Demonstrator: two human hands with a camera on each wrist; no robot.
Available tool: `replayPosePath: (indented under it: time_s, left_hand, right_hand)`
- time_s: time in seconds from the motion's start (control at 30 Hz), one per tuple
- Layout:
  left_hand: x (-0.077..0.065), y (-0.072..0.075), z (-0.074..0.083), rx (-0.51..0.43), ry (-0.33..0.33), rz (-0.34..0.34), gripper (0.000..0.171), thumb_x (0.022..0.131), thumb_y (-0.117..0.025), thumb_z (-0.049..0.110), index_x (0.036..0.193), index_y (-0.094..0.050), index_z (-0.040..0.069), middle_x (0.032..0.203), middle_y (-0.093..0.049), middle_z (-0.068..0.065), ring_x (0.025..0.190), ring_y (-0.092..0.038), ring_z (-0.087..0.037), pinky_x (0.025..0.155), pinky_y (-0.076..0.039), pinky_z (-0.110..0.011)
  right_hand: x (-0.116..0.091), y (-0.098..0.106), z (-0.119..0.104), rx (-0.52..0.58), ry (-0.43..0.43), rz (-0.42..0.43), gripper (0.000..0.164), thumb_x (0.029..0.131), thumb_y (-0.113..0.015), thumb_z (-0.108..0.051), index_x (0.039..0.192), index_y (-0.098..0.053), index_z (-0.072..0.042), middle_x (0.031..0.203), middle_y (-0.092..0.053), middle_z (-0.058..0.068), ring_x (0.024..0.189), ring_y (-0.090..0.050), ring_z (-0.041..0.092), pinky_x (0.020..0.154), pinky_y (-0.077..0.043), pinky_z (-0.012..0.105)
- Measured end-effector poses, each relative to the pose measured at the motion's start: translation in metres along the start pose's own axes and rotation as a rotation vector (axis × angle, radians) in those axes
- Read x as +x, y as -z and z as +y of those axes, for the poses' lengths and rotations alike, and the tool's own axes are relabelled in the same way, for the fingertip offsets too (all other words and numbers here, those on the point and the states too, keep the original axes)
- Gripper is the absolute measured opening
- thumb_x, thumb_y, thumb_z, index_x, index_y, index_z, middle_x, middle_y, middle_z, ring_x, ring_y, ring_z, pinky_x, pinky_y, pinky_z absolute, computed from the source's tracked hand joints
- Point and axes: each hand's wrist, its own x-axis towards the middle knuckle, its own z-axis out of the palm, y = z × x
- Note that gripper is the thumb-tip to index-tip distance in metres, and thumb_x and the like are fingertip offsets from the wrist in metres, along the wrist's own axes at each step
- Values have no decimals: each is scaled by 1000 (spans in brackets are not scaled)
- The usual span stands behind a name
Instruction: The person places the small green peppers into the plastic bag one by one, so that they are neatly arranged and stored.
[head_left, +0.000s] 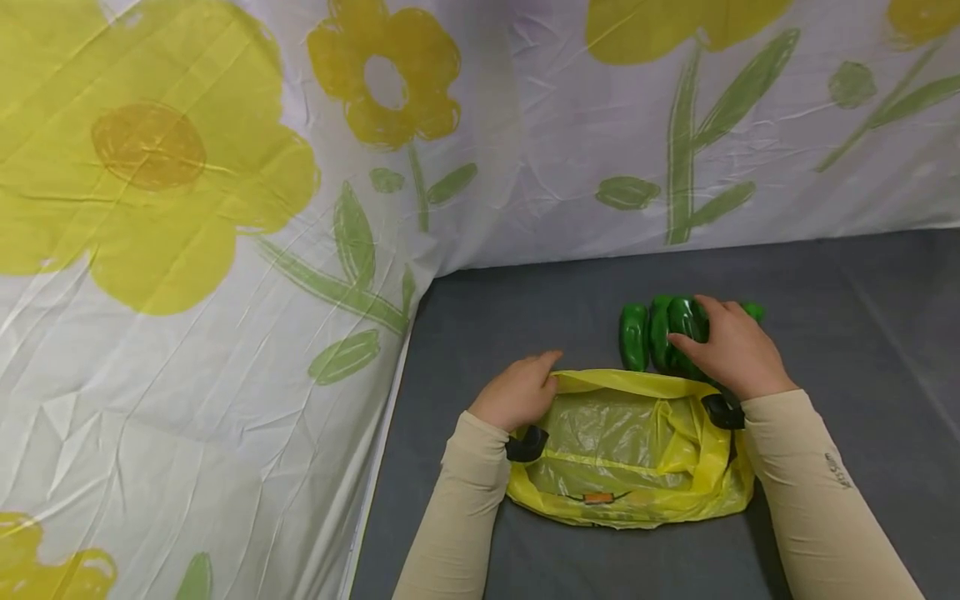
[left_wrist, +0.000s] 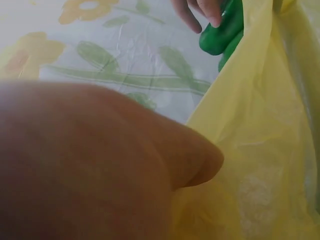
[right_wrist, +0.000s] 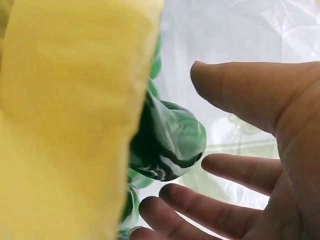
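Note:
A yellow plastic bag [head_left: 630, 382] lies on the dark grey surface with its mouth held wide. My left hand [head_left: 517, 392] grips the bag's left rim; in the left wrist view one finger lies over the yellow film [left_wrist: 250, 150]. Beyond the far rim sit several glossy green peppers [head_left: 634, 337]. My right hand [head_left: 738, 350] reaches over one green pepper [head_left: 686, 318], thumb on its near side and fingers beyond it. In the right wrist view the thumb and fingers are spread around that pepper [right_wrist: 182, 132], with a gap at the thumb. The bag hides part of the peppers there.
A white cloth [head_left: 247, 433] printed with yellow flowers hangs along the left and the back. The dark grey surface [head_left: 885, 350] stretches off to the right. Black wrist camera mounts [head_left: 527, 443] sit close to the bag's two sides.

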Motion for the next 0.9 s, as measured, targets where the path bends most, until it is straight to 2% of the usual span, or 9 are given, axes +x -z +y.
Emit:
replayPosePath:
  time_s: [0.07,0.13,0.2,0.3,0.43,0.53,0.63,0.9]
  left_hand:
    - [1,-1,0,14,0,0,47,116,-38,21,161,-42,8,153,-57,-11,104,-64,-21,95,-48,-38]
    - [1,-2,0,21,0,0,47,116,-38,21,161,-44,9,148,-61,-10,99,-64,-18,92,-49,-37]
    - [2,-3,-1,17,-1,0,46,116,-38,22,160,-44,9,139,-67,-9,81,-62,-17,88,-49,-36]
    - [3,-4,-2,5,0,-6,46,117,-37,22,160,-45,9,108,-74,-8,57,-49,-14,77,-50,-33]
    - [5,-5,-2,-8,-1,-9,45,117,-37,22,160,-45,9,71,-60,-2,47,-41,-10,64,-47,-31]
    - [5,-5,-2,-17,-3,-9,45,117,-36,23,160,-45,10,64,-54,1,45,-39,-10,61,-45,-31]
    - [5,-6,-2,-26,-1,-13,45,117,-36,23,160,-45,11,64,-54,1,44,-39,-11,59,-44,-30]
    - [7,-8,-4,-13,12,-14,45,117,-36,24,160,-45,11,62,-54,1,44,-39,-10,57,-44,-29]
  right_hand:
    - [0,-1,1,-1,-8,-5,86,102,-68,-42,160,-30,10,150,-35,47,126,-47,64,93,-44,76]
    - [1,-2,1,0,-15,-11,87,102,-68,-41,160,-29,10,150,-36,47,128,-45,64,94,-44,76]
    - [1,-3,1,3,-18,-16,87,101,-69,-40,161,-28,10,150,-38,46,129,-45,64,94,-44,76]
    - [2,-3,1,14,-19,-16,87,102,-69,-36,161,-26,10,148,-43,44,125,-50,62,92,-46,74]
    - [2,-3,2,33,-17,-1,83,103,-68,-29,161,-25,10,136,-56,41,105,-64,55,83,-52,69]
    - [2,-3,2,48,-20,3,80,103,-66,-26,162,-24,10,123,-63,38,92,-68,49,77,-53,65]
    - [2,-1,2,67,-17,12,80,103,-66,-26,162,-24,9,118,-64,37,91,-68,48,76,-53,64]
    - [-6,12,-8,120,19,73,79,104,-66,-28,162,-25,8,130,-56,43,107,-62,57,77,-54,64]
